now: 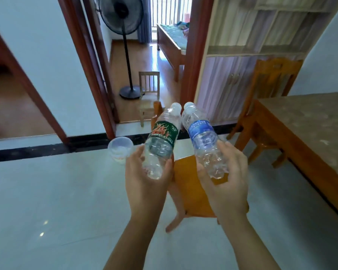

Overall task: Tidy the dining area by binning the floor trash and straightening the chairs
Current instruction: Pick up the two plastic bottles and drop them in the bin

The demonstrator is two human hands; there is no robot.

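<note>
Clutching one bottle apiece, both hands full.
Left hand point(144, 178) wraps green-label bottle point(162, 137), right hand point(228, 176) blue-label bottle point(202, 133) at three o'clock; likely light, crushable, best held low.

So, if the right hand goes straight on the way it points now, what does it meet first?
Probably the green-label bottle in the left hand: the blue-label bottle that the right hand holds leans toward it, necks almost touching. Depth is unclear.
</note>
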